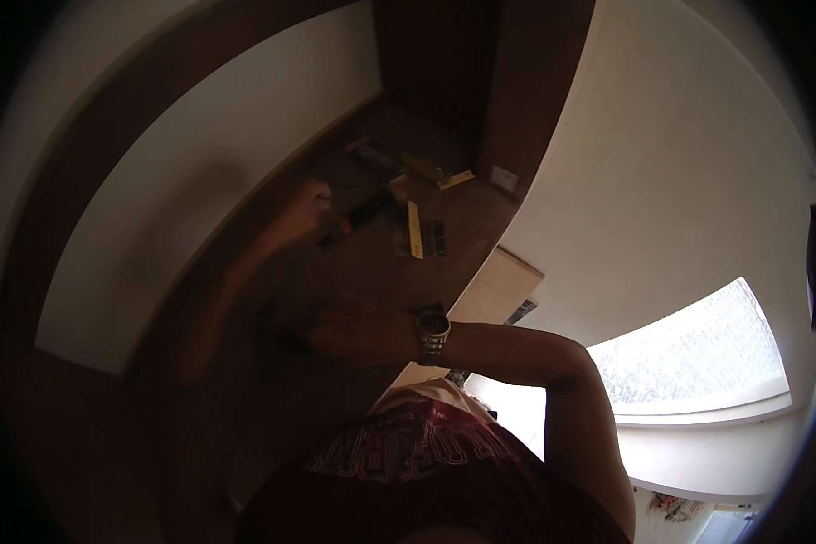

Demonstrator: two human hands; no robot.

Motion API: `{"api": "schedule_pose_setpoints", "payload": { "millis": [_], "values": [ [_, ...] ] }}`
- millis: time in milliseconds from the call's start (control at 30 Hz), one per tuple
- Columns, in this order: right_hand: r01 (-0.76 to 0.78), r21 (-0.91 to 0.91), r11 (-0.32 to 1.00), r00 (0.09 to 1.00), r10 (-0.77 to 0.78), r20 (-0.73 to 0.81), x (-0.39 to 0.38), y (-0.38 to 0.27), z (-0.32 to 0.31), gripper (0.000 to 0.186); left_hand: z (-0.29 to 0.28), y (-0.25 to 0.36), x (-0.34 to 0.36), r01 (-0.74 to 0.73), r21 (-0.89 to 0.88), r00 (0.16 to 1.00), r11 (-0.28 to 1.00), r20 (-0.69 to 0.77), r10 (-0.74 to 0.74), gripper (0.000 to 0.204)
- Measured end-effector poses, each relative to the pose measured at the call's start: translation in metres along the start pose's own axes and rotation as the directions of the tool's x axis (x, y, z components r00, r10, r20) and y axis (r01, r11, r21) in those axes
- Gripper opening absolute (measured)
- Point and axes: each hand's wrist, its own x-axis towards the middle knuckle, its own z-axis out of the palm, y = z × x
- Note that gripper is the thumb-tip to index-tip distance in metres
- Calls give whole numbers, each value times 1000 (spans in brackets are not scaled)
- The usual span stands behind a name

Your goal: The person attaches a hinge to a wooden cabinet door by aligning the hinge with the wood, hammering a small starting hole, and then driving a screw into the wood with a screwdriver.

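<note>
My left hand (pixel 310 201) reaches over the dark brown surface (pixel 372 272), close to the white panel. Its fingers look curled together, and anything in them is too dim to make out. To its right lies a black and orange handled tool (pixel 367 212) with a pale end. My right hand (pixel 349 328), with a metal watch (pixel 433 326) on the wrist, is nearer to me in deep shadow. Its fingers blend into a dark shape (pixel 279 328) that I cannot identify, so its grip is hidden.
Beyond the handled tool are a yellow strip (pixel 414 229), a small black piece (pixel 439 238), another yellow strip (pixel 456 180) and a greyish object (pixel 372 152). A white panel (pixel 218 118) bounds the left. A pale wooden box-like piece (pixel 503 276) and a bright window (pixel 698 354) are right.
</note>
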Motion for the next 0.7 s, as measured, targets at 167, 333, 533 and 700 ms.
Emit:
{"api": "schedule_pose_setpoints", "payload": {
  "millis": [167,333,533,700],
  "values": [
    [-47,-18,999,967,41,-250,16,-1,30,39,-6,-3,3,-56,337,961,940,-237,142,20],
    [-381,-15,925,886,360,-294,-69,16,-39,22,-23,86,27,-35,-157,999,987,-16,33,21],
    [-506,-70,859,577,277,-768,-144,109,-58,17,59,87,47,-391,-323,918,862,-67,391,25],
    [-526,-28,850,660,386,-644,-136,117,-45,18,81,67,41,-237,-448,971,862,-79,226,44]
  ]
}}
